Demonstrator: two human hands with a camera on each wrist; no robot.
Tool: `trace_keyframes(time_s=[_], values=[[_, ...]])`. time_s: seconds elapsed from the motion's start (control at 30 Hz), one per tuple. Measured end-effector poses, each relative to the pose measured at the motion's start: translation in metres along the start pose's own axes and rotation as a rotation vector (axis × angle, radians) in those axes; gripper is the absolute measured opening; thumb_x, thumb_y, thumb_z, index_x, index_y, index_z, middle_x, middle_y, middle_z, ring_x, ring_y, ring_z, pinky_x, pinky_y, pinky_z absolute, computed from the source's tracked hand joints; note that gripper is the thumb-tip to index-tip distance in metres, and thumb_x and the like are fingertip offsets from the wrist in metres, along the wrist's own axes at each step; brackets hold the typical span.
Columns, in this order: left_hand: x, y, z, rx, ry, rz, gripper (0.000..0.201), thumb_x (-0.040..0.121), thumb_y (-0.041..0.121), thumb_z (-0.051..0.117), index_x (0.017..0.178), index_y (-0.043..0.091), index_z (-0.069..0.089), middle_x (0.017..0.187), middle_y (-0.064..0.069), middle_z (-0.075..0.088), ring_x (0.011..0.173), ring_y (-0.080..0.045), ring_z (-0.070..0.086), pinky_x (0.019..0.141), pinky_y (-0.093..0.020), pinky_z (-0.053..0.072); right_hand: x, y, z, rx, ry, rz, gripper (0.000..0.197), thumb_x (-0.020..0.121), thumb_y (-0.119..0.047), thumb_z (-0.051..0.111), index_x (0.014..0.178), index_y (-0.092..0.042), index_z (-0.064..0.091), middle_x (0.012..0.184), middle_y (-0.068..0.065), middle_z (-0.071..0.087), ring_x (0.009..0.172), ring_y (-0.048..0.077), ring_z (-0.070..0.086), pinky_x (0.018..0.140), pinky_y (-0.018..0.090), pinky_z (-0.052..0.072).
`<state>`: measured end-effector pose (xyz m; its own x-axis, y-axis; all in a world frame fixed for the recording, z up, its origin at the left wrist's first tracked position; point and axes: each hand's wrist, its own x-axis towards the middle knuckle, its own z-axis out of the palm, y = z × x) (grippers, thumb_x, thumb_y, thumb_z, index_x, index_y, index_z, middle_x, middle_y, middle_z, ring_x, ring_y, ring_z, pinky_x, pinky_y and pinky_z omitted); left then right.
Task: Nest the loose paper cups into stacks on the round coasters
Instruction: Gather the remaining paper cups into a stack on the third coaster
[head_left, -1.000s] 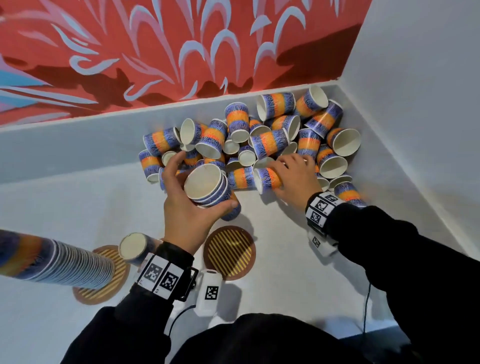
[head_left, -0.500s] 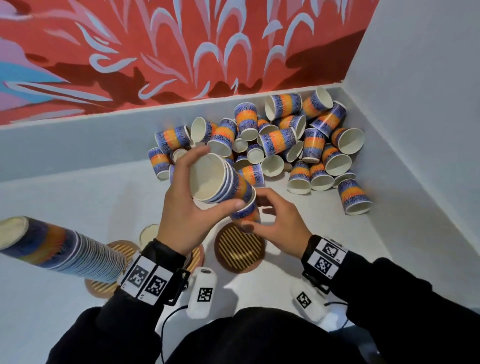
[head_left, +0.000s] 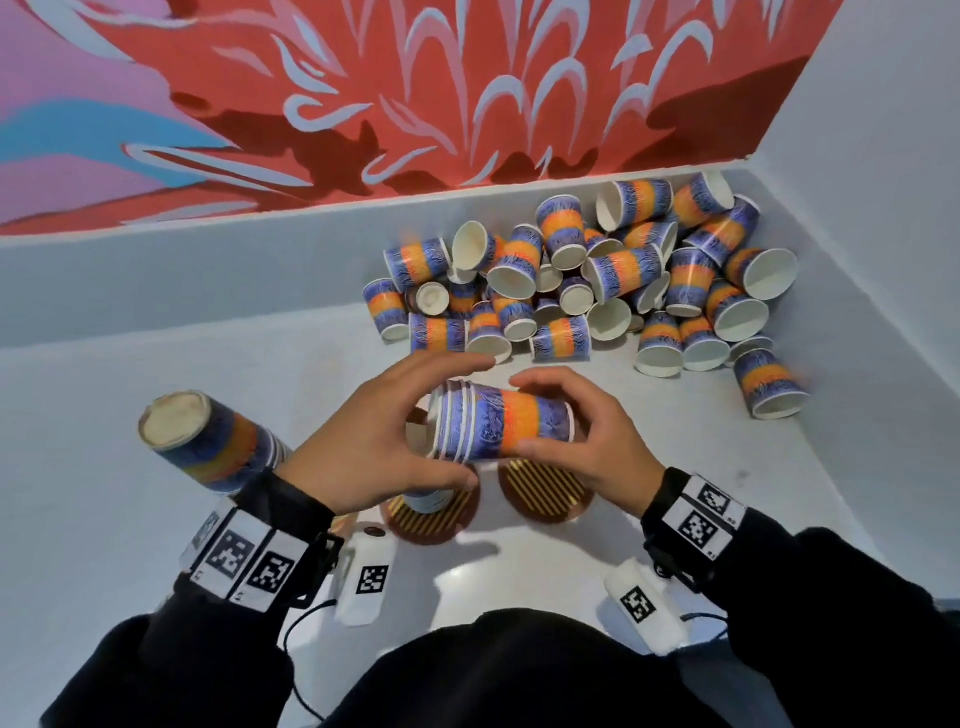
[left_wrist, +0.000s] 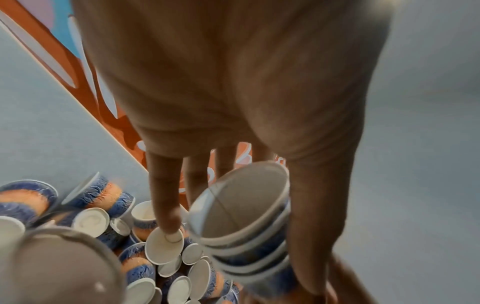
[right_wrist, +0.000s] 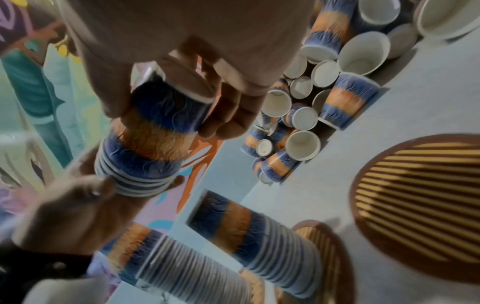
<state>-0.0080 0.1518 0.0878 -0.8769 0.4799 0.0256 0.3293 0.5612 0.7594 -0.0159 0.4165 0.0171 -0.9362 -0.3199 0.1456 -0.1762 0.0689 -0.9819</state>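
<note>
A short nested stack of blue-and-orange paper cups (head_left: 501, 423) lies sideways in the air above two round striped coasters. My left hand (head_left: 460, 421) grips its rim end and my right hand (head_left: 530, 415) grips its base end. The right coaster (head_left: 545, 493) is bare. The left coaster (head_left: 431, 519) carries a stack mostly hidden under my left hand. In the left wrist view the held cups (left_wrist: 241, 216) show their open mouths. In the right wrist view my fingers (right_wrist: 233, 115) curl round the held stack (right_wrist: 153, 144).
A heap of loose cups (head_left: 597, 291) fills the back right corner against the grey walls. A tall upside-down stack (head_left: 208, 441) leans at the left. Two tall stacks (right_wrist: 259, 236) show in the right wrist view beside the bare coaster (right_wrist: 415, 205).
My right hand left the heap with a cup and joined it to the stack in my left hand. The stack turned sideways and both hands came back over the coasters.
</note>
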Motion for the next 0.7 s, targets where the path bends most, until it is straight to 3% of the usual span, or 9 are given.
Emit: trace_keyframes(time_s=[0.07,0.13,0.23,0.33,0.43,0.53,0.6,0.7], values=[[-0.008,-0.01,-0.007,-0.002,0.009,-0.003,0.091,0.073,0.026,0.095,0.148,0.047,0.049,0.145,0.027,0.049,0.134,0.002,0.05,0.11,-0.036,0.049,0.007,-0.013,0.012,0.089,0.048,0.0,0.059,0.078,-0.025,0.087,0.13,-0.012,0.063,0.124,-0.013,0.067,0.118,0.012,0.065,0.09,0.027,0.057],[-0.014,-0.018,-0.01,-0.017,0.056,0.008,0.088,0.072,0.03,0.096,0.147,0.043,0.051,0.143,0.023,0.053,0.131,-0.002,0.055,0.108,-0.038,0.051,0.015,-0.026,0.024,0.167,0.084,0.005,0.057,0.078,-0.015,0.086,0.13,-0.009,0.061,0.118,-0.017,0.068,0.111,0.013,0.069,0.081,0.03,0.06],[-0.02,-0.028,-0.01,-0.013,0.162,0.002,0.088,0.068,0.046,0.095,0.142,0.039,0.049,0.138,0.019,0.059,0.124,-0.003,0.06,0.103,-0.03,0.052,0.025,-0.044,0.043,0.17,0.138,-0.029,0.062,0.075,-0.026,0.087,0.129,-0.013,0.059,0.116,-0.008,0.069,0.1,0.019,0.07,0.066,0.047,0.061],[-0.023,-0.04,-0.002,-0.057,0.202,-0.029,0.092,0.066,0.043,0.098,0.14,0.043,0.043,0.133,0.02,0.062,0.119,0.0,0.063,0.099,-0.029,0.054,0.03,-0.053,0.06,0.09,0.174,-0.084,0.065,0.073,-0.03,0.088,0.129,-0.015,0.06,0.122,0.001,0.068,0.107,0.03,0.067,0.075,0.053,0.058],[-0.024,-0.054,0.008,-0.095,0.205,-0.067,0.098,0.065,0.039,0.099,0.142,0.042,0.038,0.134,0.022,0.061,0.121,0.001,0.062,0.101,-0.034,0.056,0.031,-0.057,0.073,0.017,0.141,-0.088,0.058,0.077,-0.02,0.09,0.128,-0.017,0.063,0.122,0.002,0.069,0.101,0.041,0.062,0.068,0.054,0.053],[-0.026,-0.063,0.014,-0.136,0.193,-0.086,0.101,0.063,0.034,0.1,0.139,0.05,0.034,0.13,0.035,0.057,0.121,0.01,0.057,0.101,-0.027,0.055,0.032,-0.055,0.085,-0.058,0.108,-0.073,0.057,0.077,-0.016,0.091,0.126,-0.022,0.064,0.118,-0.002,0.069,0.096,0.035,0.061,0.067,0.049,0.053],[-0.031,-0.069,0.015,-0.153,0.175,-0.093,0.107,0.062,0.033,0.1,0.141,0.053,0.031,0.132,0.038,0.053,0.125,0.013,0.053,0.104,-0.025,0.052,0.032,-0.05,0.093,-0.103,0.091,-0.031,0.06,0.075,-0.025,0.092,0.127,-0.028,0.063,0.118,-0.007,0.068,0.095,0.027,0.062,0.07,0.049,0.055],[-0.037,-0.078,0.014,-0.161,0.168,-0.102,0.118,0.059,0.04,0.101,0.152,0.05,0.028,0.146,0.018,0.052,0.136,-0.001,0.05,0.112,-0.031,0.046,0.026,-0.038,0.1,-0.148,0.108,0.041,0.059,0.072,-0.04,0.089,0.126,-0.038,0.064,0.117,-0.009,0.068,0.098,0.022,0.063,0.074,0.047,0.057]])
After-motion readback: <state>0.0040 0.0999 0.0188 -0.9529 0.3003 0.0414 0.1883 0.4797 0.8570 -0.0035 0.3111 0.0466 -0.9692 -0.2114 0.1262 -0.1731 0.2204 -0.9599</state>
